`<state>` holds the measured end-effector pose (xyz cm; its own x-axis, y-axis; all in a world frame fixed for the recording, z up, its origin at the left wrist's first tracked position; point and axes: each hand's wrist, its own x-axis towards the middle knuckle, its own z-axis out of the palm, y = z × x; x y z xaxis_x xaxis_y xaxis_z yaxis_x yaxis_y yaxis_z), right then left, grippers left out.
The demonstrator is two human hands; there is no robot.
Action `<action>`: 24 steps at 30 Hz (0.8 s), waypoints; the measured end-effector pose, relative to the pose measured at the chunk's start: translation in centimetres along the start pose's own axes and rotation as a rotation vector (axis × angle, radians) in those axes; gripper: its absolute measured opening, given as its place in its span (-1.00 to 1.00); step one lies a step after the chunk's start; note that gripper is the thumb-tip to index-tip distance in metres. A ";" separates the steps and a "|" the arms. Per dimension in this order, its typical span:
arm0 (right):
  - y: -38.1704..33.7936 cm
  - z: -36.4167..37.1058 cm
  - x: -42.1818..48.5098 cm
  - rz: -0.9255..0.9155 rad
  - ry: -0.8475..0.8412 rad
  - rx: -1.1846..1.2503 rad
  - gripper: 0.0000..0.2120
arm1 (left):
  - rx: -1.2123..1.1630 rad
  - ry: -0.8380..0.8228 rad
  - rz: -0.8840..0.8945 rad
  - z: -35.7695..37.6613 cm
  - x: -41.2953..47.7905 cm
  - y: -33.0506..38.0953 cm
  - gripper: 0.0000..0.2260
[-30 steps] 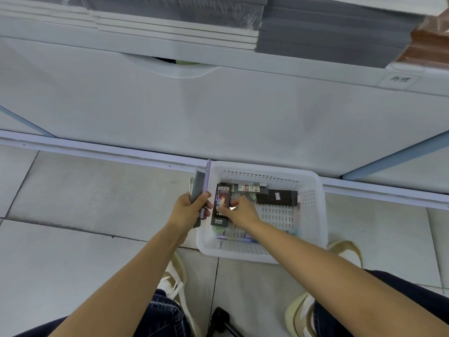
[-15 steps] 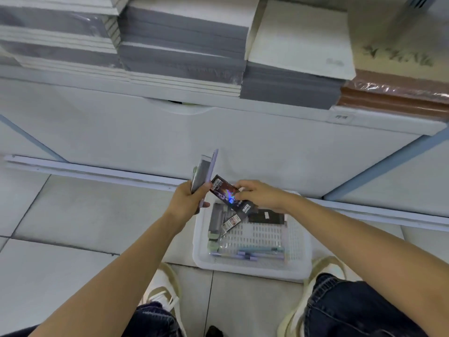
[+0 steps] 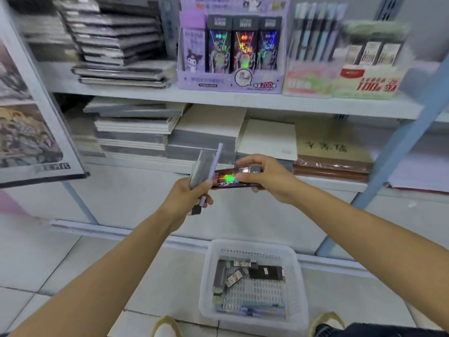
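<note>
My right hand (image 3: pixel 269 177) pinches a small black holographic box (image 3: pixel 230 178), held flat in front of the lower shelf. My left hand (image 3: pixel 185 197) grips a bundle of slim packs and a lilac pen (image 3: pixel 207 170), standing upright just left of the box. On the floor below sits a white plastic basket (image 3: pixel 300 288) with several small stationery packs and pens in it. On the upper shelf a purple display box (image 3: pixel 230 80) holds matching holographic boxes (image 3: pixel 243 51) in a row.
Stacks of grey and white sketch pads (image 3: pixel 136 132) fill the lower shelf, darker pads (image 3: pixel 116 42) the upper one. Green and red pen displays (image 3: pixel 345 79) stand at upper right. A blue shelf post (image 3: pixel 398 144) slants on the right. Posters (image 3: pixel 26 137) hang left. Tiled floor below.
My right hand lifted the holographic box out of the basket and up to shelf height. The view tilted upward, bringing the upper shelf and its displays into sight. My left hand rose with its bundle.
</note>
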<state>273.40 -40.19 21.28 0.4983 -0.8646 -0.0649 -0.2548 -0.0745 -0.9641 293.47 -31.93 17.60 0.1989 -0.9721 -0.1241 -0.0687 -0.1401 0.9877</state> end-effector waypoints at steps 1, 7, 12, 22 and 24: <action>-0.9 0.0 -0.2 -0.027 0.037 0.051 -0.71 | 0.010 0.007 0.018 -0.2 -0.3 1.2 -0.72; -6.5 -0.7 -0.8 -0.241 0.226 0.273 -0.87 | -0.029 -0.060 0.183 -1.3 -2.2 7.9 -0.80; -14.0 -4.3 -1.4 -0.522 0.374 0.118 -0.85 | -0.084 -0.055 0.303 -1.6 -2.5 13.4 -0.83; -23.0 -12.2 1.7 -0.592 0.577 -0.554 -0.82 | -0.135 -0.105 0.401 -2.0 0.2 18.5 -0.83; -23.2 -12.2 2.8 -0.573 0.551 -0.631 -0.80 | -0.137 -0.115 0.404 -2.1 0.9 18.6 -0.82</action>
<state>270.57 -46.93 46.56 0.2721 -0.7131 0.6461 -0.5679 -0.6610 -0.4905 294.40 -35.01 36.10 0.0726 -0.9594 0.2726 0.0135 0.2743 0.9616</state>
